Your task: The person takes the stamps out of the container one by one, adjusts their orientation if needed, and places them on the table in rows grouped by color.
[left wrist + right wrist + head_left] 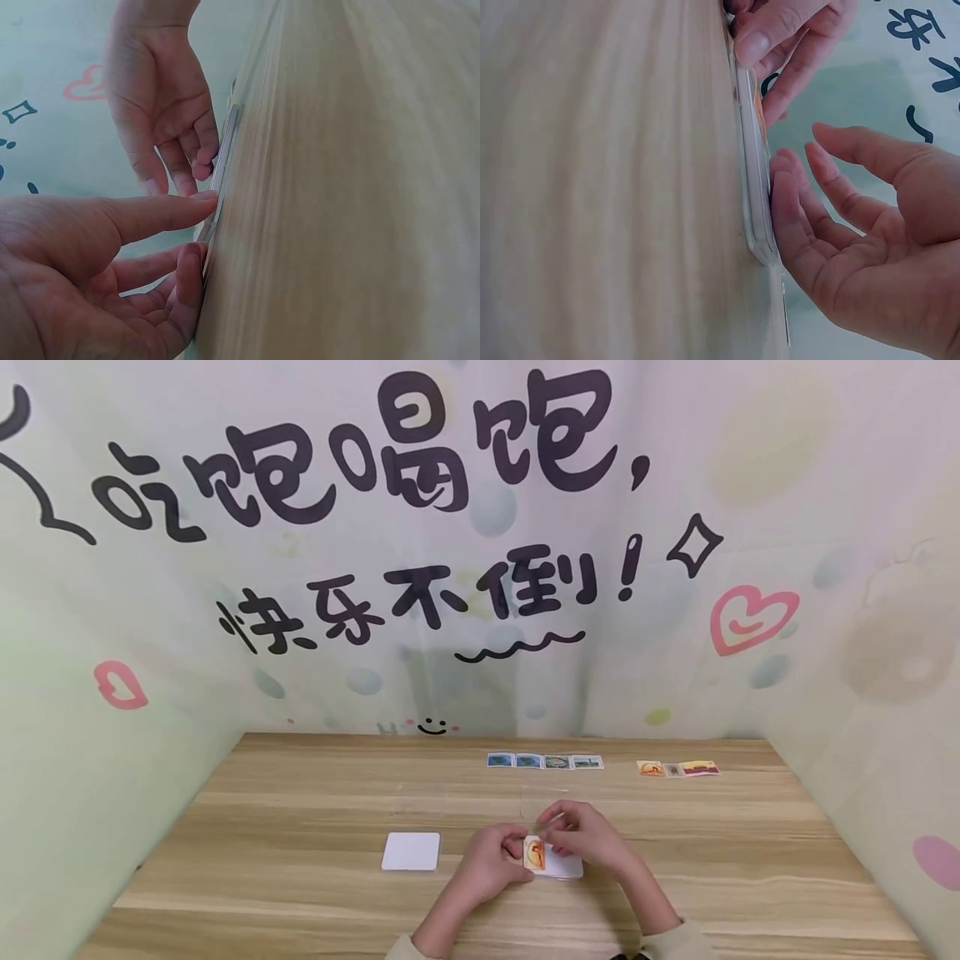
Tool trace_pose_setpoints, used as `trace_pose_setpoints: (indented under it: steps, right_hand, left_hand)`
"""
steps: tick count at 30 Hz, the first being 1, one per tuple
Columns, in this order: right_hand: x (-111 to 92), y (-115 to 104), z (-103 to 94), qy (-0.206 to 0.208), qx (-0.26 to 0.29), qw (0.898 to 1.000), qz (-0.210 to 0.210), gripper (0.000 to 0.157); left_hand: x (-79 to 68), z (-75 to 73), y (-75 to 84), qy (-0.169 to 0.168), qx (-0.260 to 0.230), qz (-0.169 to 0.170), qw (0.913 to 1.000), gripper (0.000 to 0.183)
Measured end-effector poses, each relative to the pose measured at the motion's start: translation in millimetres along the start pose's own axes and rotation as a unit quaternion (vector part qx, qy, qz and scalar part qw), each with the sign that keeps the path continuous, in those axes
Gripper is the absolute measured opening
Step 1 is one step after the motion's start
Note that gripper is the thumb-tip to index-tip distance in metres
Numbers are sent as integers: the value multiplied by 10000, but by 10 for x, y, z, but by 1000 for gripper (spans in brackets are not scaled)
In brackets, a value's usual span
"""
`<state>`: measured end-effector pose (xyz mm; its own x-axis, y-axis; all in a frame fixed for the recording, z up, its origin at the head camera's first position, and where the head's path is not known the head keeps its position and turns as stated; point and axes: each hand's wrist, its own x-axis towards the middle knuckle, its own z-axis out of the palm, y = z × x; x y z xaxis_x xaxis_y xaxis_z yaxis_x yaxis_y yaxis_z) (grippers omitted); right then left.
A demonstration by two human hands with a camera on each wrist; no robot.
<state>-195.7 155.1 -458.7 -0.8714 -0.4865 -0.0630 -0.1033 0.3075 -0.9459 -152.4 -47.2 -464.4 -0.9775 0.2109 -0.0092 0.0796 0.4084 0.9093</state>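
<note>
A flat white stack in a clear case lies on the table, and an orange picture stamp lies on its left end. My left hand grips that end, thumb at the near corner and fingers at the far side. Over the right part of the stack is my right hand. In the right wrist view, the right hand's lower fingers rest against the stack's top while its thumb and index finger stand apart, with nothing between them.
A second white stack lies to the left. Two clear, hard-to-see plastic covers lie behind the stacks. Farther back are a row of several blue and green stamps and three warm-toned stamps. A printed curtain borders the table.
</note>
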Motion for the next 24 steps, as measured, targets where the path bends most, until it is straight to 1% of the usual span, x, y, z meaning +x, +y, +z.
trace_pose_setpoints:
  steps: [10, 18, 24]
  right_hand:
    - [-3, 28, 2, -88, -258, 9993, -254, 22]
    - [7, 22, 30, -55, -544, 9982, -259, 19]
    - [14, 15, 56, -122, -587, 9979, -224, 16]
  left_hand:
    - [10, 13, -8, -11, -5, 104, 9999, 50]
    - [13, 15, -14, -22, 12, 8, 10000, 51]
    - [14, 15, -19, -36, 29, -19, 10000, 51]
